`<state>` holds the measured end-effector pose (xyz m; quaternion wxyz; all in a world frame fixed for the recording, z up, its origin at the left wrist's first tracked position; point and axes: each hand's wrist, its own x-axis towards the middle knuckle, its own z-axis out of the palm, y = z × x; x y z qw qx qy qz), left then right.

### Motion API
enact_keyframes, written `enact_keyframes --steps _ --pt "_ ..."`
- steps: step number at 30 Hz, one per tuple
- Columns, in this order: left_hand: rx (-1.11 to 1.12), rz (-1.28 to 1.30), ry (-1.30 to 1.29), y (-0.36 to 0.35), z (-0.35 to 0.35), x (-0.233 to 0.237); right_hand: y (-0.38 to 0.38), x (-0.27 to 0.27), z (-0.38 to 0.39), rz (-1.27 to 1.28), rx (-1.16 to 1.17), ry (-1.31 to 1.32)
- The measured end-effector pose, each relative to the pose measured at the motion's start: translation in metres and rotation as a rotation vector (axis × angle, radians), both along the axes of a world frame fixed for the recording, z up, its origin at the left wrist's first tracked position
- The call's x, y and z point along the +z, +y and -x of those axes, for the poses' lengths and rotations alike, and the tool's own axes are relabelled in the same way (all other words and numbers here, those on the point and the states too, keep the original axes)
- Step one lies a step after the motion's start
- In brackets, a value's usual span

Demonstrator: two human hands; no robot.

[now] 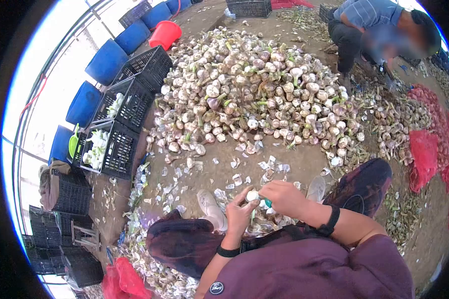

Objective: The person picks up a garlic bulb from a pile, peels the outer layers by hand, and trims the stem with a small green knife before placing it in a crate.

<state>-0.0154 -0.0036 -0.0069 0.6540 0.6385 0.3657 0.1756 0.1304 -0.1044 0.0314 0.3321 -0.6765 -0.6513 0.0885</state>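
On the dirt floor (219, 167), garlic heap (254, 89) ahead; black crates (101, 148) hold peeled bulbs. Left fingers pinch one white bulb (252, 196), right fingers closed beside it.

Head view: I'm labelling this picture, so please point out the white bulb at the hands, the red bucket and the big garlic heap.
White bulb (252, 195): head view, on its pale round side.
Red bucket (167, 35): head view, on its outer wall.
Garlic heap (244, 82): head view, near its middle.
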Motion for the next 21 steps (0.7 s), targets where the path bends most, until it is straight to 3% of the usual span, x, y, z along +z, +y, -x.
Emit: enact_keyframes --steps 6,9,15,21 --pt "-0.039 0.039 0.024 -0.001 0.001 0.003 0.001 -0.002 0.001 -0.04 -0.004 -0.061" --pt "0.013 0.196 -0.042 -0.002 -0.001 0.013 0.003 -0.004 -0.003 -0.111 0.005 -0.032" --pt "-0.04 0.19 -0.142 -0.001 -0.002 0.022 0.002 -0.015 -0.016 -0.006 -0.189 0.124" --pt "-0.008 0.17 -0.142 -0.002 -0.005 0.018 -0.003 0.0 -0.005 -0.032 -0.084 0.215"
